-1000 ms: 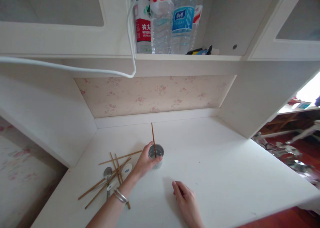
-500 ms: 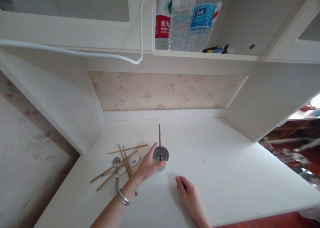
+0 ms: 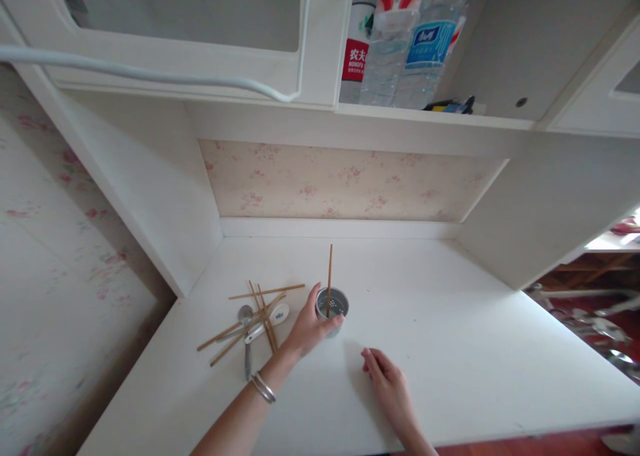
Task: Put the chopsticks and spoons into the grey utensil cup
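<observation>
My left hand (image 3: 307, 327) is wrapped round a small metal utensil cup (image 3: 333, 307) that stands on the white desk (image 3: 450, 349). One wooden chopstick (image 3: 329, 279) stands upright inside the cup. My right hand (image 3: 390, 384) rests palm down on the desk a little to the right and nearer me, fingers loosely bent, holding nothing. Left of the cup lies a loose pile of chopsticks (image 3: 260, 309) with a metal spoon (image 3: 246, 329) and a white ceramic spoon (image 3: 273, 319).
Above the desk a shelf holds several water bottles (image 3: 400, 43) and small dark items (image 3: 450, 104). A white cable (image 3: 175, 79) runs along the cabinet front. Cabinet side walls enclose the desk nook left and right. Floral wallpaper lines the back.
The view has swung to the left, so everything sits further right in the picture. My hands, the cup and the chopstick keep the same places on the desk.
</observation>
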### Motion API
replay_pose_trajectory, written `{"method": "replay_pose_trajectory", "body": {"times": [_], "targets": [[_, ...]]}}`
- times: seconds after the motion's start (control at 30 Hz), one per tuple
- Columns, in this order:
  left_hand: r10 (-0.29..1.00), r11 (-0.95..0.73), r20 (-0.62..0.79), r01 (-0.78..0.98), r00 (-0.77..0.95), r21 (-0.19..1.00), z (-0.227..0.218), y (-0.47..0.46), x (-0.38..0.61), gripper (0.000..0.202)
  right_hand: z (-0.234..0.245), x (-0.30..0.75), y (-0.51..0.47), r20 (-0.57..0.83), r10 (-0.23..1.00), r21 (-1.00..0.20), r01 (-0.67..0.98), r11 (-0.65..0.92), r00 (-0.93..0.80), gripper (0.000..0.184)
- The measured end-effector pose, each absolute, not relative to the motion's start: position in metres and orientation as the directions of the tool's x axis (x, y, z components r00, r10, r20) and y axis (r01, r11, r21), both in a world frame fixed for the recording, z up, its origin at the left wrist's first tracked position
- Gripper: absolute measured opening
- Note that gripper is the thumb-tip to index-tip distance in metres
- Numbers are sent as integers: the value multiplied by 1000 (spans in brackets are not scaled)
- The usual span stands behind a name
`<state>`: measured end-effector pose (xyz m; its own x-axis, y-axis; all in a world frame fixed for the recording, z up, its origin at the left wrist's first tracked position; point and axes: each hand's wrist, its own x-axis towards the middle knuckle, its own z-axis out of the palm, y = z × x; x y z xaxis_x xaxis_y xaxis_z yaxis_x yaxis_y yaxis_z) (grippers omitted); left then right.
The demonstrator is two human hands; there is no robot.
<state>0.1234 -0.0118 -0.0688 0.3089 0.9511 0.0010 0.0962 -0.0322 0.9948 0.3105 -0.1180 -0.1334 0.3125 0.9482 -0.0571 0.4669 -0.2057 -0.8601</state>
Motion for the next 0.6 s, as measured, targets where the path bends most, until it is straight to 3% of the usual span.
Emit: {"method": "replay_pose_trajectory", "body": {"times": [0.37, 0.5, 0.6], "targets": [[966, -3, 11, -30, 259, 1000, -73, -21, 121, 95, -129, 306, -116, -75, 937, -931, 313, -189, 341, 48], [995, -65, 68, -41, 77, 997, -81, -44, 103, 62, -116, 289, -119, -59, 950, -946, 288, -151, 306, 46], [999, -20, 19, -26, -30, 999, -97, -73, 81, 40, -105, 267, -118, -43, 978, -950, 293, -103, 203, 41]]}}
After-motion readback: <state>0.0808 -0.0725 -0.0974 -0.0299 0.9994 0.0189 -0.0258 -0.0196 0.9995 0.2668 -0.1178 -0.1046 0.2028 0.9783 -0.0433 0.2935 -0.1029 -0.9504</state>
